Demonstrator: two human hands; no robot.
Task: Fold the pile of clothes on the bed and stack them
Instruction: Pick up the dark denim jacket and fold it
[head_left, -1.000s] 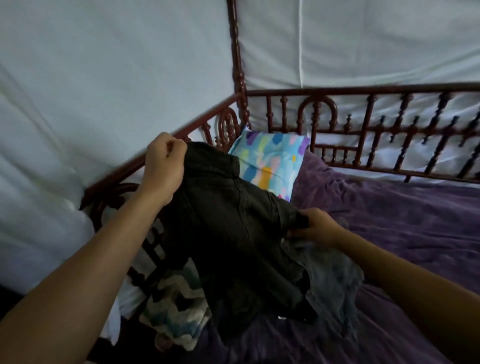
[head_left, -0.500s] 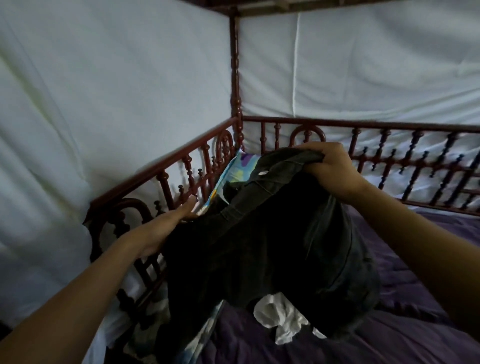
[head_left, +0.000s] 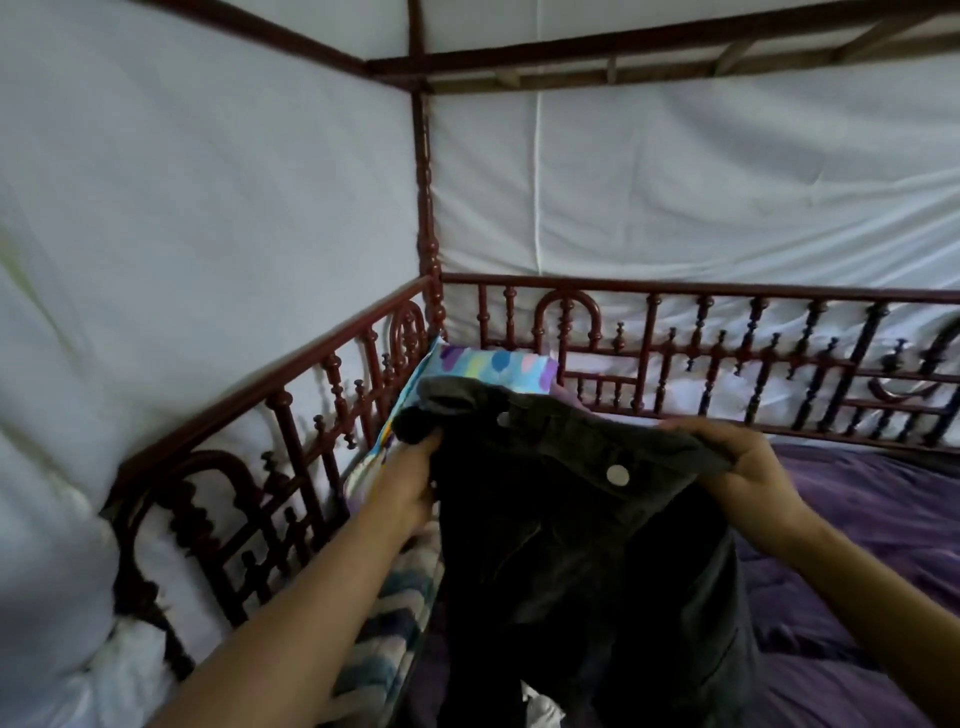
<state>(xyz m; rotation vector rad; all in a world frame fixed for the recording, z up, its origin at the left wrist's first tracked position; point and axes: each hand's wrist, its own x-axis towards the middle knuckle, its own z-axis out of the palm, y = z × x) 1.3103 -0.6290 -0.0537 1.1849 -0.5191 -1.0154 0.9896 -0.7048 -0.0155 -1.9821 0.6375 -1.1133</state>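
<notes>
A dark grey denim garment with metal buttons hangs in front of me, held up by its waistband above the bed. My left hand grips the waistband's left end. My right hand grips its right end, fingers curled over the top edge. Beneath the garment lie a patterned blue-and-white cloth at the left and a bit of white fabric at the bottom edge. The garment's lower part runs out of view.
A purple bedsheet covers the mattress to the right. A colourful pillow leans in the far corner. Dark red carved wooden rails fence the bed at the back and left, with white curtains behind them.
My left hand has taken hold of the waistband's left end, and my right hand has slid out to its right end. The garment now hangs spread between them; the camera has tilted upward.
</notes>
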